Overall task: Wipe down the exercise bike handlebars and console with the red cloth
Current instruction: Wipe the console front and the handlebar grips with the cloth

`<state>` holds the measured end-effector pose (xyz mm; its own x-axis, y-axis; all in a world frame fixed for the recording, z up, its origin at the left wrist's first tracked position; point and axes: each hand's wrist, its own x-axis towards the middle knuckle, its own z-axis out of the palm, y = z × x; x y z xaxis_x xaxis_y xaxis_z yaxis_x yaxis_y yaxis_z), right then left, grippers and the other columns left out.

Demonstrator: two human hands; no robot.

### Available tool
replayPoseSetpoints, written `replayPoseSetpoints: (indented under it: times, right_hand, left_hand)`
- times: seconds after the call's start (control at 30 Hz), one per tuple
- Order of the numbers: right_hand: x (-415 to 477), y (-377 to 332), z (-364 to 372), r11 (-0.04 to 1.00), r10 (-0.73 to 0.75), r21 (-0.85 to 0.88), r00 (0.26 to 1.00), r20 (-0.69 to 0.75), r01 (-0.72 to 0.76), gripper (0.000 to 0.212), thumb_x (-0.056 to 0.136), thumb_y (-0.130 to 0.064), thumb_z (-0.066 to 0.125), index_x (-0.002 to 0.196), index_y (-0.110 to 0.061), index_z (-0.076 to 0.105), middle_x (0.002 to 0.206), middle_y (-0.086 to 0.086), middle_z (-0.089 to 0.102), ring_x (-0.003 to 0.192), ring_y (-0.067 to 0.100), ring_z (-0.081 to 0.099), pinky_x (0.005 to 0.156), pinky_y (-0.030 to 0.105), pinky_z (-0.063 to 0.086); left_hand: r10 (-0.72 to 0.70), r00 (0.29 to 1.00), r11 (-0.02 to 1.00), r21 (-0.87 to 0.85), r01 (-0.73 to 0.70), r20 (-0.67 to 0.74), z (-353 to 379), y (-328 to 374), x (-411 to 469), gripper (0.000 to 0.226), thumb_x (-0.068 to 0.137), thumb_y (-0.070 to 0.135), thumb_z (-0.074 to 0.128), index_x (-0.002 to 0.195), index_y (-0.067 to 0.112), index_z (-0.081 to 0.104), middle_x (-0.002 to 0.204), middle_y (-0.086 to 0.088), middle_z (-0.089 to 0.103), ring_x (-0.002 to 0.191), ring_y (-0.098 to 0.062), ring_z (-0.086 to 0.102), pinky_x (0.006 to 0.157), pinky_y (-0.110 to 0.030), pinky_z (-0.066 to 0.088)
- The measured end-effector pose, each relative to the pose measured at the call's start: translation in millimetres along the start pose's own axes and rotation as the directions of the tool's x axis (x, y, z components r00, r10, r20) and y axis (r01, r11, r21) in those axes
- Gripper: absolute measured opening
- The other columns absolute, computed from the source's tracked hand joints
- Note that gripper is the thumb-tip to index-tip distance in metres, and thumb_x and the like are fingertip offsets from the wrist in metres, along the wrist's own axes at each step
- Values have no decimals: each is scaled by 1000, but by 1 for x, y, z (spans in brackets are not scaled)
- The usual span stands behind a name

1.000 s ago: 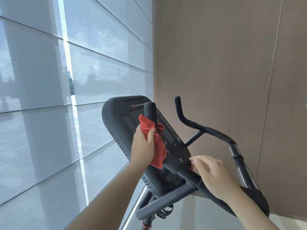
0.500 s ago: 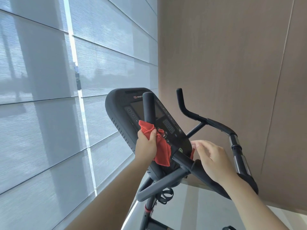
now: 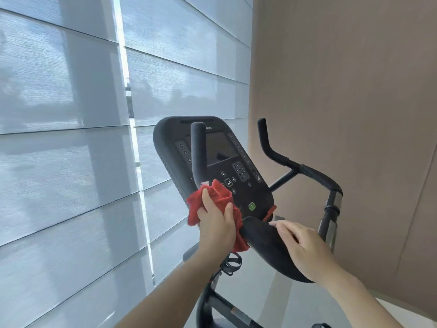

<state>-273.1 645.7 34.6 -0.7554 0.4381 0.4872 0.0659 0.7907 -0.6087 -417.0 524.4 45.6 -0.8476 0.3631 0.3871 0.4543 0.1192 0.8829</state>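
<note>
- A person's left hand (image 3: 216,223) is clamped around a bunched red cloth (image 3: 214,197), pressing it onto the base of the left handlebar (image 3: 198,150) of an exercise bike, at about 6 o'clock from that upright black grip.
- The cloth wraps the bar where it bends; red folds spill out above the thumb and below the palm, toward 5 o'clock.
- The right hand (image 3: 301,245) lies flat with fingers loosely spread, gripping nothing, on the padded black armrest (image 3: 262,237) at 3 o'clock from the cloth.
- Both forearms reach up from the bottom edge, bare, the left one rising steeply, the right one angled in from 5 o'clock.
- The console (image 3: 220,162) tilts back just behind the left grip, its dark screen off, keypad and round buttons below, a green button (image 3: 252,206) near its lower edge.
- The right handlebar (image 3: 279,159) curves upward at 2 o'clock from the console, untouched.
- Pale window blinds (image 3: 71,138) fill the left side; a tan panelled wall (image 3: 343,102) stands at right.
</note>
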Motion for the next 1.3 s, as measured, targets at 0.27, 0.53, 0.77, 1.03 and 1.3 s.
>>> replayPoseSetpoints:
  times: [0.27, 0.53, 0.77, 1.03, 1.3]
  right_hand:
    - [-4, 10, -3, 995, -94, -28, 995, -25, 94, 32, 98, -31, 36, 114, -24, 63, 109, -14, 64, 101, 0, 53, 87, 9, 38]
    - [-4, 16, -2, 988, -155, -21, 985, -77, 154, 32, 98, -31, 38, 115, -21, 62, 110, -10, 65, 100, 1, 55, 81, 5, 33]
    - [-1, 19, 0, 982, -189, -8, 977, -100, 189, 29, 97, -30, 40, 108, -19, 65, 101, -10, 67, 84, -2, 49, 72, -4, 32]
    - [0, 17, 8, 986, -167, -28, 976, -140, 165, 26, 96, -33, 41, 102, -23, 64, 94, -10, 66, 81, 3, 53, 76, 12, 42]
    - [-4, 16, 6, 986, -168, -28, 976, -135, 166, 29, 96, -30, 41, 108, -19, 65, 101, -7, 67, 92, 6, 58, 80, 14, 40]
  left_hand:
    - [-129, 982, 987, -117, 113, -140, 7, 16, 12, 78, 96, 30, 48, 148, 20, -9, 112, 5, 50, 74, 0, 52, 69, -3, 40]
    - [47, 979, 956, 293, 13, -198, 25, 22, 16, 56, 96, 35, 40, 144, 11, 22, 138, -15, 35, 124, -35, 41, 104, -48, 37]
    - [129, 961, 930, 367, -32, -243, 25, 23, 32, 63, 97, 32, 41, 148, 13, 8, 145, -10, 28, 114, -31, 49, 84, -34, 48]
    - [-52, 972, 986, 144, 86, -230, 24, 4, 22, 49, 97, 34, 43, 135, 8, 26, 100, -2, 54, 85, -15, 61, 53, -10, 38]
    - [41, 988, 956, 292, 4, -149, 19, 8, 8, 52, 99, 32, 35, 144, 11, 20, 125, -18, 44, 95, -21, 52, 79, -29, 43]
